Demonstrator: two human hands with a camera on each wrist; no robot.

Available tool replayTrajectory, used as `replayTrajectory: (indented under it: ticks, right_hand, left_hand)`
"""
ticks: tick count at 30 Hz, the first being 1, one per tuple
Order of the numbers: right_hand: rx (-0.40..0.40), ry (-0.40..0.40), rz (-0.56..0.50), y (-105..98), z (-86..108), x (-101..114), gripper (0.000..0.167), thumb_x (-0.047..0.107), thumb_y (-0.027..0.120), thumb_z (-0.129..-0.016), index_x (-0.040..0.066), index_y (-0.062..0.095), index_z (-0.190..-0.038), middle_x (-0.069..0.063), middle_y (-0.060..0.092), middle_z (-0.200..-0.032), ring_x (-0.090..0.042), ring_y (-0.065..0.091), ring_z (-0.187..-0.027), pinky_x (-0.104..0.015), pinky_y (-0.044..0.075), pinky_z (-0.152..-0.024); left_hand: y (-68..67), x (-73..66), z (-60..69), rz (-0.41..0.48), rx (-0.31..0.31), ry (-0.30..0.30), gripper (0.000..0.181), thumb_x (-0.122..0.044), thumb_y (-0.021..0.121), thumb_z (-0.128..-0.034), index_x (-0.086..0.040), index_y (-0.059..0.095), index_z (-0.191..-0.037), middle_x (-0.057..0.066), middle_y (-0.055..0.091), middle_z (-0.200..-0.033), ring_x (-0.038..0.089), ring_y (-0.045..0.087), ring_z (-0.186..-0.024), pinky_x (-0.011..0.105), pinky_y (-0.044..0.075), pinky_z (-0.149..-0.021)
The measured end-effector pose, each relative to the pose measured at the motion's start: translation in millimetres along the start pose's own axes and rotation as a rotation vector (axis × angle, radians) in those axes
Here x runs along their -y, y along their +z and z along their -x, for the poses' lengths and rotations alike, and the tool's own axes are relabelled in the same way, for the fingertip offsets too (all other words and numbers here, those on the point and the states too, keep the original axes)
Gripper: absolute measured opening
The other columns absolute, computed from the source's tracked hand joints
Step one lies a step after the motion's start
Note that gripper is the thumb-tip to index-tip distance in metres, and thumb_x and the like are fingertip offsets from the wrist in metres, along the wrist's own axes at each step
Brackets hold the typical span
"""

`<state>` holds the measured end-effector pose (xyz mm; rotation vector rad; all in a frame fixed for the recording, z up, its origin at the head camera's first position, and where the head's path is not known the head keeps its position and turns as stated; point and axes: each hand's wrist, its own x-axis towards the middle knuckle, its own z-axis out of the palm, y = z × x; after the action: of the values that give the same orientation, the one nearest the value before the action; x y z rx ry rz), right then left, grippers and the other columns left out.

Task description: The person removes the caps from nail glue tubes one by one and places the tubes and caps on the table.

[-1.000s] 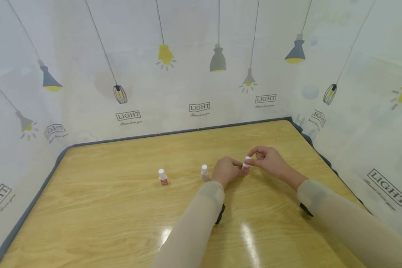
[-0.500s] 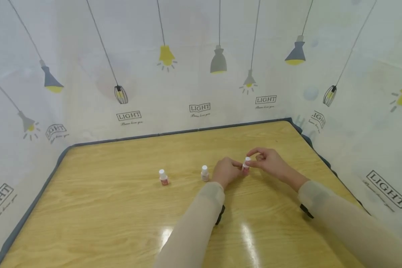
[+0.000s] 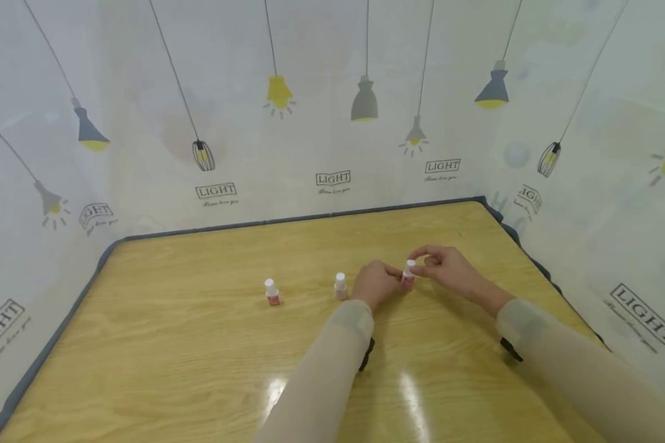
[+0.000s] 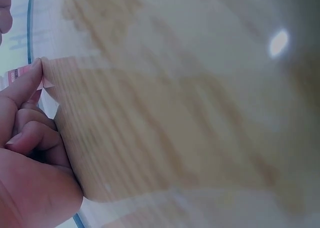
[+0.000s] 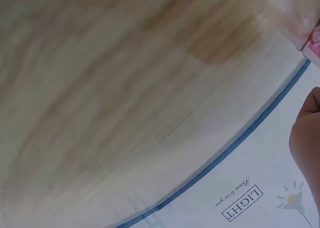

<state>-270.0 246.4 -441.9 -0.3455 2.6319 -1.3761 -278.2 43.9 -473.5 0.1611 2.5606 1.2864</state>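
Observation:
A small bottle [image 3: 408,279] with a white cap and a red-pink label stands on the right part of the table. Low on its body, the fingers of my left hand [image 3: 375,283] hold it from the left. From the other side my right hand [image 3: 449,269] pinches the white cap between thumb and forefinger. In the left wrist view the bottle's label [image 4: 19,72] shows behind the fingertips. Only a corner of the bottle [image 5: 313,48] and part of my right hand [image 5: 307,133] appear at the right wrist view's edge.
To the left of my hands stand two more white-capped bottles, a pale-labelled one [image 3: 340,288] near the left wrist and a red-labelled one [image 3: 273,293] farther left. The wooden table [image 3: 172,344] ends at a dark edging against a lamp-printed curtain [image 3: 288,147].
Both hands keep their places on the bottle, with hardly any visible movement. The whole head view has shifted slightly.

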Motion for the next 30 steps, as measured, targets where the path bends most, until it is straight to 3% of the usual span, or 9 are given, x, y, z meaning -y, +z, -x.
replayTrajectory:
  ticks: [4,10,17,25,30]
  right_hand:
    - [0.009,0.003,0.008,-2.3,1.2,0.9,0.04,0.036,0.076,-0.1,0.01,0.069,-0.13,0.009,0.034,-0.059,-0.009,0.029,-0.051,-0.027,0.032,-0.05]
    - [-0.02,0.044,0.017,-6.4,6.8,-2.4,0.042,0.044,0.08,-0.096,0.013,0.066,-0.119,0.009,0.032,-0.06,-0.009,0.029,-0.052,-0.027,0.032,-0.052]
    - [-0.052,-0.019,0.027,-7.6,5.2,0.1,0.032,0.04,0.08,-0.096,0.014,0.073,-0.114,0.008,0.031,-0.062,-0.008,0.028,-0.053,-0.027,0.031,-0.053]
    - [-0.02,-0.009,-0.007,-4.2,0.3,-0.3,0.03,0.033,0.079,-0.098,0.012,0.074,-0.118,0.008,0.032,-0.061,-0.009,0.027,-0.054,-0.027,0.03,-0.052]
    - [-0.01,0.006,-0.053,-1.9,-0.1,-6.5,0.035,0.039,0.081,-0.096,0.012,0.073,-0.118,0.009,0.033,-0.06,-0.009,0.028,-0.053,-0.028,0.03,-0.051]
  left_hand:
    - [-1.1,-3.5,-0.9,-0.008,0.007,-0.015,0.029,-0.039,0.088,-0.0875,-0.027,0.085,-0.114,-0.006,0.079,-0.126,0.023,0.067,-0.131,0.044,0.052,-0.113]
    - [4.6,-6.9,-0.6,0.002,0.02,-0.02,0.03,-0.044,0.088,-0.0869,-0.027,0.085,-0.112,-0.006,0.079,-0.126,0.023,0.066,-0.131,0.045,0.051,-0.114]
    - [2.6,-10.5,2.0,0.002,0.012,-0.007,0.03,-0.044,0.088,-0.0868,-0.027,0.085,-0.112,-0.005,0.079,-0.125,0.022,0.068,-0.129,0.045,0.052,-0.11]
    - [-3.6,-5.7,3.9,0.024,0.007,-0.026,0.03,-0.041,0.089,-0.0861,-0.026,0.085,-0.112,-0.005,0.08,-0.124,0.02,0.069,-0.125,0.044,0.053,-0.108]
    - [-2.1,-1.9,1.4,0.032,0.009,-0.023,0.029,-0.04,0.09,-0.0853,-0.027,0.086,-0.111,-0.006,0.08,-0.122,0.02,0.069,-0.124,0.044,0.053,-0.108]
